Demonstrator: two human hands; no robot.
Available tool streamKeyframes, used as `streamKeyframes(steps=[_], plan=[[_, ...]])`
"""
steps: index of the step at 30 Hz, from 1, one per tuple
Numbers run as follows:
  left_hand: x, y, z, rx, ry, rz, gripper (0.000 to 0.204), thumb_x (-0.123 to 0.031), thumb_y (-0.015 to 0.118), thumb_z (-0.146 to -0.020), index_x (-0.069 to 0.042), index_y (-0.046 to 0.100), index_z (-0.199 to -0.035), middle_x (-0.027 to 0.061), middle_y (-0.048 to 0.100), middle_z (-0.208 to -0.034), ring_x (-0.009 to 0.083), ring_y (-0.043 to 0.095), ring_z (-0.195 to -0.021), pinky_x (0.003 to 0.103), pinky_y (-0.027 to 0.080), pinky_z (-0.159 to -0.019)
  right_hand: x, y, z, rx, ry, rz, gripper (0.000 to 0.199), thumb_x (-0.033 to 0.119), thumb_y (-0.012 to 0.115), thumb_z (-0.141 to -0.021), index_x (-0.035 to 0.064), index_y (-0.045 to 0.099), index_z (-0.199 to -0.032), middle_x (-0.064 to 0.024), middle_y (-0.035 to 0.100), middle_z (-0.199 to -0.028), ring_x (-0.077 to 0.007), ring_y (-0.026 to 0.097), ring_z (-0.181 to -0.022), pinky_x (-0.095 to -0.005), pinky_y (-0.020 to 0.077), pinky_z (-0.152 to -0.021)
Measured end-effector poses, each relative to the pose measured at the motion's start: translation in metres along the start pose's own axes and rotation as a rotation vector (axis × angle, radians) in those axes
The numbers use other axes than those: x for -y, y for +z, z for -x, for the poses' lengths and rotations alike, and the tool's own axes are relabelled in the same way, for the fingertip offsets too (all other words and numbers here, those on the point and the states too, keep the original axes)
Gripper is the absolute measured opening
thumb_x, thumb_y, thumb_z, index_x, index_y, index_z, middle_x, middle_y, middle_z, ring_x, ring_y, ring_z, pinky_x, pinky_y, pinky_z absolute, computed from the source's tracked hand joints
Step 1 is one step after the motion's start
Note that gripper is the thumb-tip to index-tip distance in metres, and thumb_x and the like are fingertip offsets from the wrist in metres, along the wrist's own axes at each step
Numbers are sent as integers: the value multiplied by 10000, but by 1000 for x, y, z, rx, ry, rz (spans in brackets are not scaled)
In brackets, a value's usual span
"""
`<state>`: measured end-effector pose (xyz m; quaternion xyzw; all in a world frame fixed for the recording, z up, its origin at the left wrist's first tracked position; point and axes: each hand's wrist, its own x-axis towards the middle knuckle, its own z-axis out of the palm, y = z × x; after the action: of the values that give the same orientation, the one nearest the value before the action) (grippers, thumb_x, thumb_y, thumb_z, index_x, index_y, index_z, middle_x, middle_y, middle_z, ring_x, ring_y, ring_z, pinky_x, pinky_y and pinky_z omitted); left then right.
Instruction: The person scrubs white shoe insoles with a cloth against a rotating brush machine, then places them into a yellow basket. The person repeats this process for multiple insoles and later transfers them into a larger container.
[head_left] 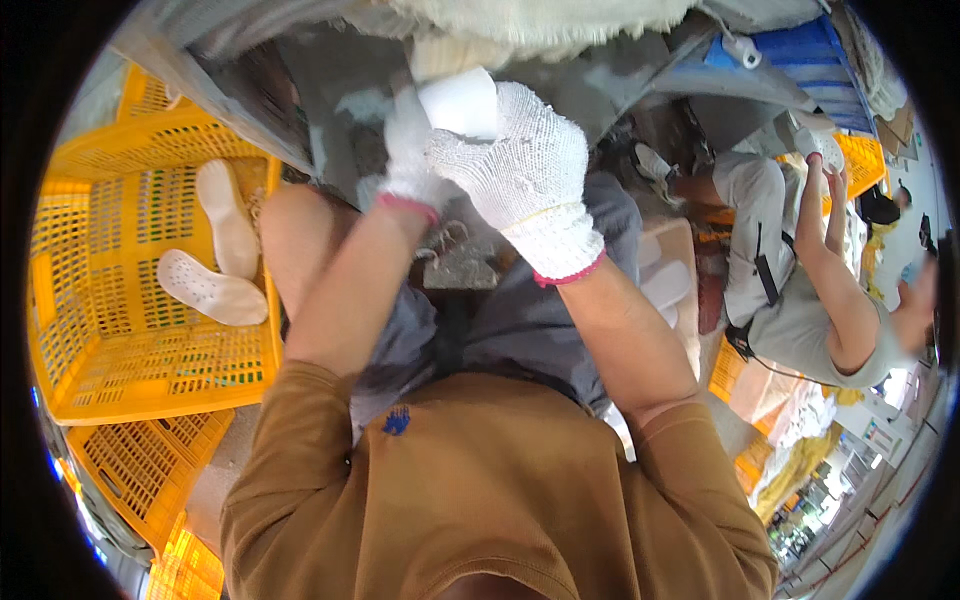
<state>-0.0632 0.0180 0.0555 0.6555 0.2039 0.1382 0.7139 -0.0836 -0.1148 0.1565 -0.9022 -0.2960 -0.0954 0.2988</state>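
By the right hand (525, 165), gloved in white knit with a red-edged cuff, a smooth white piece (460, 103) is grasped, its near edge pinned under the thumb. The left hand (408, 150), gloved alike, is blurred by motion just beside the piece at nine o'clock; whether anything is gripped by it cannot be told. Taken from the hands, a fluffy cream mass (545, 25) is seen at twelve to one o'clock, just beyond the piece. At six o'clock, a grey block (460, 272) is placed between the knees. Toward four o'clock, white pieces are held in a beige bin (673, 240). Between eight and nine o'clock, two pale insoles (225, 220), one dotted with holes, are contained in a yellow crate (160, 403); below it, another crate (150, 470) is set. At three o'clock, a perforated white item (828, 152) is held up by a co-worker (835, 330).
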Motion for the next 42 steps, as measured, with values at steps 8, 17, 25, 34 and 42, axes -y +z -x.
streamKeyframes(steps=[8, 17, 25, 34, 42], plan=[[5, 6, 8, 89, -446, 1208, 472, -349, 340, -1118, -32, 578, -1374, 170, 648, -1370, 294, 613, -1279, 416, 449, -1162, 4, 0, -16, -23, -78, -166, 597, 487, 870, -773, 143, 701, -1230, -125, 747, -1131, -344, 752, -893, -409, 610, -782], [5, 2, -6, 384, 367, -204, 402, -353, 441, -1044, -96, 677, -1242, 127, 720, -1249, 306, 683, -1138, 423, 540, -988, 9, -24, -22, 396, 310, -913, 680, 138, 819, -814, 6, 604, -1445, -80, 704, -1303, -173, 657, -1166, -347, 525, -1016], [30, 1, -23, 278, -404, 1301, 584, -555, 326, -1075, -106, 681, -1191, 109, 727, -1139, 270, 695, -981, 429, 583, -855, 52, -51, 5, 462, 550, -924, 861, 80, 875, -780, 50, 449, -1527, -45, 668, -1113, -95, 636, -909, -301, 572, -756], [-4, 0, 25, -148, -472, 778, 381, -411, 553, -1072, -89, 688, -1226, 67, 739, -1116, 201, 693, -1002, 373, 571, -950, -21, -80, 73, 645, 597, -930, 759, 162, 761, -867, -49, 470, -1534, -181, 603, -1452, -225, 594, -1312, -360, 497, -1073], [-31, 11, 13, -154, -285, 350, 392, -334, 528, -1082, 0, 702, -1193, 141, 748, -1152, 216, 699, -1099, 387, 583, -932, -58, -95, 76, 292, 655, -609, 762, 235, 906, -797, -30, 589, -1438, -143, 757, -1188, -199, 723, -1072, -343, 577, -956]])
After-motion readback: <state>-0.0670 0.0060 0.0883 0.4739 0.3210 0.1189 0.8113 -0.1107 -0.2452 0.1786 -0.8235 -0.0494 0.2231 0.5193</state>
